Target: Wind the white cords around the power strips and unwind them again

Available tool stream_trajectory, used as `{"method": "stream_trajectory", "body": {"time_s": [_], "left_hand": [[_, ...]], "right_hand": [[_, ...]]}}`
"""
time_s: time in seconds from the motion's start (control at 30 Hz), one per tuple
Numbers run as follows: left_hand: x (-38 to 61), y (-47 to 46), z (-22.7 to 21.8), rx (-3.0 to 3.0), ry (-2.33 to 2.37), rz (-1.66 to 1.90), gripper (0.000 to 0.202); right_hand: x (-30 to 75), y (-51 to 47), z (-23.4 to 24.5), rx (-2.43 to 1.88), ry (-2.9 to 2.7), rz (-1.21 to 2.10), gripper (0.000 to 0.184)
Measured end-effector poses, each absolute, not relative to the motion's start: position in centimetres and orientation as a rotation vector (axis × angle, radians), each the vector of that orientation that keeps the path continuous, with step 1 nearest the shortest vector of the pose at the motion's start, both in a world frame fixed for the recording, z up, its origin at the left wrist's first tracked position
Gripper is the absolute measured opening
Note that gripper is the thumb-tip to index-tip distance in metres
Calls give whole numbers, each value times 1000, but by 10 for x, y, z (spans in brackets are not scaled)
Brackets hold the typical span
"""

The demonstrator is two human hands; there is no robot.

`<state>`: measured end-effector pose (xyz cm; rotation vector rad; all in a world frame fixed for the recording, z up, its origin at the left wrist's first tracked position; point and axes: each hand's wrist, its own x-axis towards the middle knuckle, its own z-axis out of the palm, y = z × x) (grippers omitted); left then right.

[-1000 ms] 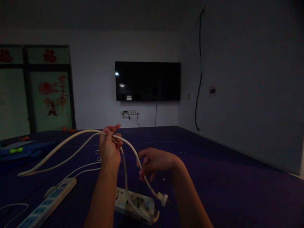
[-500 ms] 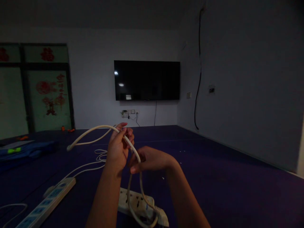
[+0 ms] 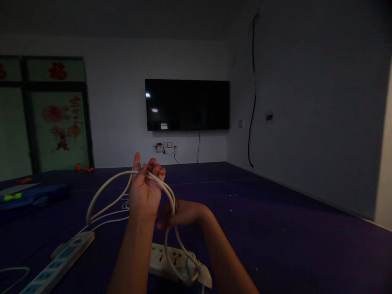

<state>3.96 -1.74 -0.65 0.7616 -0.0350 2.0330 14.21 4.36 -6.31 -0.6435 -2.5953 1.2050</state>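
My left hand is raised palm up, its thumb and curled fingers closed on a looped white power cord. One finger sticks up. A loop hangs out to the left of this hand, and strands run down its right side. My right hand is beside those strands, with its fingers loosely apart and a little blurred; part of it is behind the cord. Below, the cord meets a white power strip with several sockets, lying on the dark blue surface.
A second power strip with blue sockets lies at the left, its thin white cable trailing behind. Dark blue cloth lies farther left. A television hangs on the far wall, and a black cable runs down the right wall.
My left hand has shifted left and now has another strand of the cord in it. The right hand has moved left and slightly down, its fingers loosened from the cord.
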Motion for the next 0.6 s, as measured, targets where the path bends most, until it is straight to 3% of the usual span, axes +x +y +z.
{"method": "stream_trajectory", "body": {"time_s": [0.1, 0.2, 0.6], "left_hand": [[40, -19, -5, 672, 1, 2092, 27], [41, -20, -4, 639, -9, 2138, 21], [36, -27, -1, 681, 97, 1898, 40]], "right_hand": [[136, 49, -72, -424, -2488, 1526, 36], [132, 55, -79, -371, -2300, 1624, 43], [135, 84, -91, -519, -1978, 1281, 19]]}}
